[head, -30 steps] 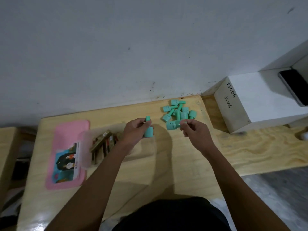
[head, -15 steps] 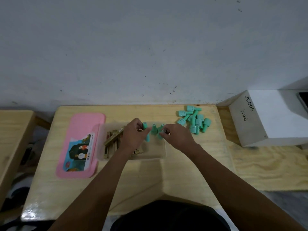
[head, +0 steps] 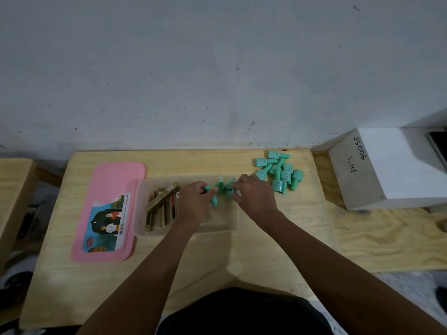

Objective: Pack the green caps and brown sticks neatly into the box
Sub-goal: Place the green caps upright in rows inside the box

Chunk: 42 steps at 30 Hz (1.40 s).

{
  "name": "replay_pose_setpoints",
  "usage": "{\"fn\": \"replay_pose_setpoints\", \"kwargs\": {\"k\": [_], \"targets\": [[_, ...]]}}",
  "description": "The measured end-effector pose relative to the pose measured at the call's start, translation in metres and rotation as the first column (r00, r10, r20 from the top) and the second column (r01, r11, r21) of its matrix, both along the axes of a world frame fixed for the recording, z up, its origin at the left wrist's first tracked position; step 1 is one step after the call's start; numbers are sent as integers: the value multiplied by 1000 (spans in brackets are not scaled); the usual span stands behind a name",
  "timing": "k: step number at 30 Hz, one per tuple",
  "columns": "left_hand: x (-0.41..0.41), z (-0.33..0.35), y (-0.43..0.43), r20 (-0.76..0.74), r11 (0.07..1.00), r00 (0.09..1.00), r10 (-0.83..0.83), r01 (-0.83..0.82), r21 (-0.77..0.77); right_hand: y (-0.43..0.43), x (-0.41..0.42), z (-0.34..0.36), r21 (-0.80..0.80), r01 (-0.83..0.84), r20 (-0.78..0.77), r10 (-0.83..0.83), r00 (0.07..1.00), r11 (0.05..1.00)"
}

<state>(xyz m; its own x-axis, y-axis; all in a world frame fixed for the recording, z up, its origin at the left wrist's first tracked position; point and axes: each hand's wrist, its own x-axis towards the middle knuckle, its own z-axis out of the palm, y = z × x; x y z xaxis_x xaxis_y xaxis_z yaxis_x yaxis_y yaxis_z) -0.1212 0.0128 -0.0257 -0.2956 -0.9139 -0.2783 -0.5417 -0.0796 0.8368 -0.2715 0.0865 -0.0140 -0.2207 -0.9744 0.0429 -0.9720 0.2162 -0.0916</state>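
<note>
I count about ten green caps lying loose in a heap at the far right corner of the table. They overlap, so I cannot be exact. Four more are inside the clear box, all gathered at its far edge near the middle. Two of these stand upright side by side. One green cap is pinched between the thumb and fingers of my left hand, its body tilting down into the box. The fourth cap sits low, right at the fingertips of my right hand. Those fingers are curled toward it, but I cannot tell whether they grip it or only touch it. My two hands are close together over the box, with the upright caps between them. The brown sticks number six or seven, packed lengthwise in the left end of the box, just left of my left hand. One of them lies slantwise across the tops of the others. The loose heap is just beyond my right knuckles. One pink lid lies flat against the box's left side, and one white block stands off the table to the right.
</note>
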Motion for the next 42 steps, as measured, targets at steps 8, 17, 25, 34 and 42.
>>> {"fn": "replay_pose_setpoints", "kwargs": {"k": [8,17,25,34,42], "targets": [[-14,-14,8,75,997,997,-8,14,-81,9,2,-5,-71,95,106,-88,990,993],[-16,-15,9,170,962,968,-186,215,-170,10,-3,-4,7,119,236,-117,965,993],[-7,-15,8,136,940,938,-319,331,-78,11,-8,-3,34,118,280,-123,952,992],[-16,-13,5,118,962,963,-242,254,-104,11,-7,-3,43,168,373,-172,912,985],[-20,-15,7,110,974,977,-182,195,-112,10,-12,-6,51,152,361,-160,919,987]]}}
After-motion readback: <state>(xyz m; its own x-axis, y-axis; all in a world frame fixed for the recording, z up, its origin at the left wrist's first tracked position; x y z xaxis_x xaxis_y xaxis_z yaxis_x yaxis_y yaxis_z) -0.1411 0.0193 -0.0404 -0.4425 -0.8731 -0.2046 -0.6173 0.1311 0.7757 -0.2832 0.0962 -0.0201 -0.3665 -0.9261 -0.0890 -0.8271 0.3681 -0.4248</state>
